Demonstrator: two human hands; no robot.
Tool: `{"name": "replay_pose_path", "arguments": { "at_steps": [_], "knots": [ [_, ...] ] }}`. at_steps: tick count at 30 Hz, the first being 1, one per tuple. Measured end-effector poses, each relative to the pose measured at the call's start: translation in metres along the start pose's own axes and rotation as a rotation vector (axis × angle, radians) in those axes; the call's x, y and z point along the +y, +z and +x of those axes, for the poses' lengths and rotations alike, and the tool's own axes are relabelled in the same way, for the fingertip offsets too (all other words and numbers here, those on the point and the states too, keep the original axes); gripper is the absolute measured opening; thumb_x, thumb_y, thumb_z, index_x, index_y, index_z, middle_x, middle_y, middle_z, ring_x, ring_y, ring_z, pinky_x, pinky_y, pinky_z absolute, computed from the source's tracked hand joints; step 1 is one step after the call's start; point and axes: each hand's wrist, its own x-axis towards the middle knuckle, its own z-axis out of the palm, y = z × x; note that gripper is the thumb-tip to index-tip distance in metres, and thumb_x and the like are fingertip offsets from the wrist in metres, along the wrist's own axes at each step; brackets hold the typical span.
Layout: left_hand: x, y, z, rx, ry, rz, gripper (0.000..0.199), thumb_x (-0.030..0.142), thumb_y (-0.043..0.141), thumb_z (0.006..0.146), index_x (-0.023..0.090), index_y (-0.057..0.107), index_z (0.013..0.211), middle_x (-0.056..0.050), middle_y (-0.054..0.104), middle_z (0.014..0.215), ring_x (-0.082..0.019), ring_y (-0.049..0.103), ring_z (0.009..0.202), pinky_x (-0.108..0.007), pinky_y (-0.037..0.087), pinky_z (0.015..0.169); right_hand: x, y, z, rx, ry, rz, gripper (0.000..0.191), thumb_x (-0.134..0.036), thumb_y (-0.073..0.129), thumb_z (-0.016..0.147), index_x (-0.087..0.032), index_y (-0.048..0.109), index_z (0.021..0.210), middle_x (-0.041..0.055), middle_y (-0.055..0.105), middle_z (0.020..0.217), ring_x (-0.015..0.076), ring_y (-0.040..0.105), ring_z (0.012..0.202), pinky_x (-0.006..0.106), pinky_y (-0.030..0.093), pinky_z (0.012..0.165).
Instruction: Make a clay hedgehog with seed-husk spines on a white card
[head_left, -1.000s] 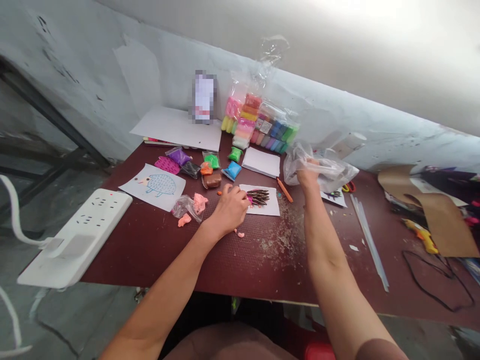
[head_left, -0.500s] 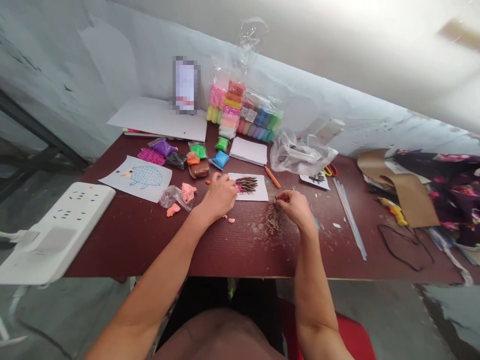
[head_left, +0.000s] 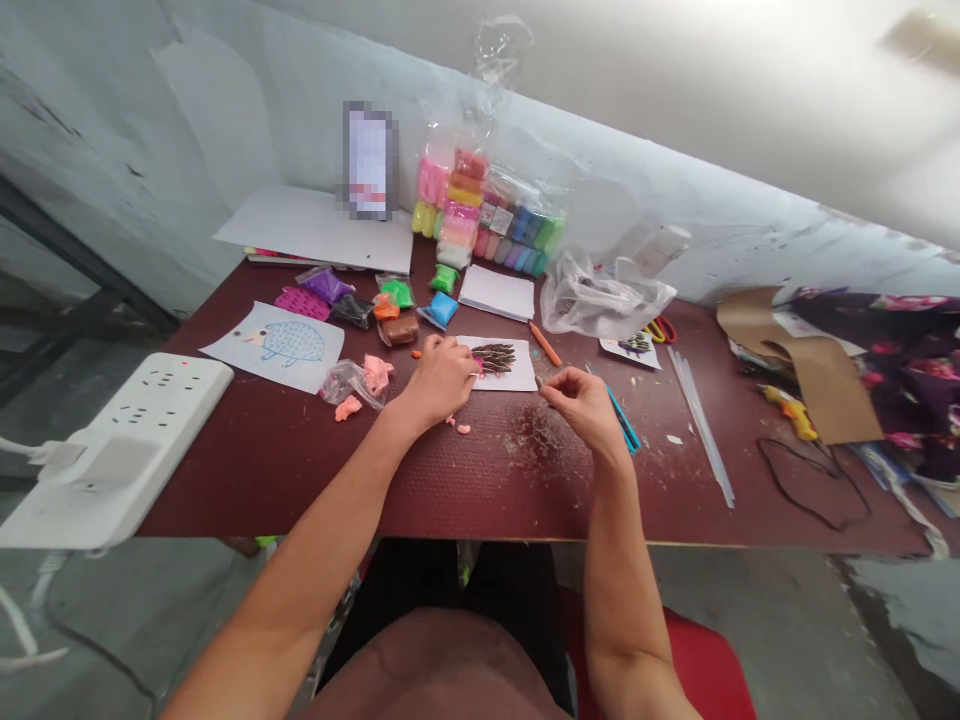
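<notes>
My left hand [head_left: 442,378] is curled, its fingertips [head_left: 469,366] pressing at the edge of a white paper card [head_left: 523,380] with dark-brown clay strips [head_left: 495,358] on it, at 3 o'clock from that hand; I cannot tell whether it grips anything. My right hand [head_left: 585,408] is closed to a pinch on a tiny greyish sliver [head_left: 539,382]. A thin teal stick [head_left: 624,420] lies at 4 o'clock from that hand, scattered brown crumbs [head_left: 534,440] at 8 o'clock, and soft pink clay [head_left: 377,372] at 9 o'clock from my left hand.
</notes>
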Motion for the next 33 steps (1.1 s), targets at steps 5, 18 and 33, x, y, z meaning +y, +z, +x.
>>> {"name": "replay_pose_path", "arguments": {
  "at_steps": [5, 18, 33],
  "knots": [
    [0.000, -0.003, -0.001, -0.012, -0.030, 0.024, 0.024, 0.014, 0.057, 0.097, 0.019, 0.081, 0.099, -0.010, 0.078, 0.108, -0.030, 0.061, 0.108, -0.047, 0.038, 0.096, -0.016, 0.021, 0.002, -0.109, -0.095, 0.039, 0.024, -0.035, 0.066, 0.076, -0.018, 0.075, 0.089, 0.0006, 0.071, 0.077, 0.0129, 0.053, 0.063, 0.026, 0.039, 0.062],
    [0.002, -0.003, 0.001, -0.142, -0.027, 0.103, 0.029, 0.011, 0.052, 0.099, 0.014, 0.080, 0.095, -0.012, 0.078, 0.114, -0.030, 0.060, 0.111, -0.048, 0.038, 0.093, -0.048, 0.069, 0.040, -0.003, -0.152, -0.583, 0.013, -0.020, 0.066, 0.091, -0.021, 0.080, 0.089, 0.0054, 0.076, 0.098, 0.0196, 0.067, 0.092, 0.029, 0.046, 0.080],
    [0.004, -0.004, 0.000, -0.130, -0.024, 0.129, 0.028, 0.012, 0.053, 0.097, 0.015, 0.080, 0.094, -0.015, 0.073, 0.110, -0.031, 0.058, 0.112, -0.047, 0.038, 0.094, -0.054, 0.081, 0.039, -0.066, -0.074, -0.821, 0.024, -0.027, 0.056, 0.103, -0.020, 0.079, 0.104, 0.0101, 0.074, 0.112, 0.0238, 0.067, 0.106, 0.030, 0.045, 0.082]
  ]
}}
